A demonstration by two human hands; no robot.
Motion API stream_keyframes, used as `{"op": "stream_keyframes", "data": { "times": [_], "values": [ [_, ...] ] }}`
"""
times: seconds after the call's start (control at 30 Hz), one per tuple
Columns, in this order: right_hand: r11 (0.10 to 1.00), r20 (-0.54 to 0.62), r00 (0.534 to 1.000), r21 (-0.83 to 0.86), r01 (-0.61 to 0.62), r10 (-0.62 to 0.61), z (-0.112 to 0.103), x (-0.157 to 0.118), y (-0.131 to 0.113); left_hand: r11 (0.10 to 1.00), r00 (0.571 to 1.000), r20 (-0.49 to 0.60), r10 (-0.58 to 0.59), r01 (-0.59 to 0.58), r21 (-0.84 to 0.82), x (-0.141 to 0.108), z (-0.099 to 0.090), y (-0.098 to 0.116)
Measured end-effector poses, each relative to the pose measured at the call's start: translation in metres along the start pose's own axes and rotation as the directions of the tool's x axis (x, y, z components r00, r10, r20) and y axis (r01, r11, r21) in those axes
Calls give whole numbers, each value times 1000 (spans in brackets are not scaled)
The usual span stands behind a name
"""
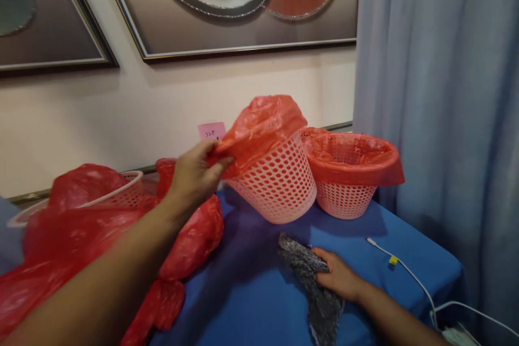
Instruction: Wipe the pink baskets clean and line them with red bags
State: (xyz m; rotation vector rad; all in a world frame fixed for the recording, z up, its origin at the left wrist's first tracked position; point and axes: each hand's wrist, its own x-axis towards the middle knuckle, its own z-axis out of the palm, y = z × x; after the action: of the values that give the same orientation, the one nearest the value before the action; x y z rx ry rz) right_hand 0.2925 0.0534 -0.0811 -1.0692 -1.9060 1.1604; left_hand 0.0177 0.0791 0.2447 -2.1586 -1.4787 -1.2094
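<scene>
My left hand [199, 172] grips the red bag [265, 124] at the rim of a pink perforated basket [279, 184]. That basket is lined with the bag and tilted, its base toward the lower right. In my right hand [338, 277] is a dark grey fuzzy cloth [310, 275], which hangs down over the blue table [251, 292]. The fingers are wrapped round the cloth's middle. Just right of the tilted basket, a second pink basket [346, 200] stands upright, with a red bag [352, 165] folded over its rim.
Crumpled red bags [81, 238] and another pink basket [125, 192] lie at the left. A white cable [409, 270] with a yellow tag runs along the table's right side. Behind are a pink note [211, 130], framed pictures [243, 38] and a blue curtain [430, 92].
</scene>
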Motion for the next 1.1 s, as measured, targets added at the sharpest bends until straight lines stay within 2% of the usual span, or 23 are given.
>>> {"op": "stream_keyframes", "data": {
  "times": [0.07,0.13,0.23,0.37,0.53,0.7,0.8,0.93,1.1],
  "values": [
    [997,-24,999,69,35,-33,1,0,3,997,997,-14,-70,70,-13,15,-14,6],
    [997,-40,996,32,76,-75,5,-2,-1,996,996,-6,-93,92,-18,21,-23,10],
    [984,6,987,-71,162,-162,14,-8,-13,998,998,18,-67,67,-11,12,-20,7],
    [968,26,983,-169,186,-184,20,-13,-21,994,993,71,92,-95,47,-19,8,-5],
    [969,25,983,-166,182,-180,18,-12,-19,978,966,160,202,-208,18,-53,51,-11],
    [963,13,980,-187,195,-196,17,-11,-21,961,940,203,275,-273,-37,-69,82,-11],
    [962,-1,979,-190,198,-202,17,-12,-22,950,922,229,313,-304,-72,-73,93,-17],
    [963,0,982,-196,185,-188,17,-12,-21,940,908,246,340,-329,-88,-73,88,-27],
    [960,33,982,-203,190,-187,16,-13,-21,942,910,244,336,-328,-73,-71,58,-31]
  ]
}}
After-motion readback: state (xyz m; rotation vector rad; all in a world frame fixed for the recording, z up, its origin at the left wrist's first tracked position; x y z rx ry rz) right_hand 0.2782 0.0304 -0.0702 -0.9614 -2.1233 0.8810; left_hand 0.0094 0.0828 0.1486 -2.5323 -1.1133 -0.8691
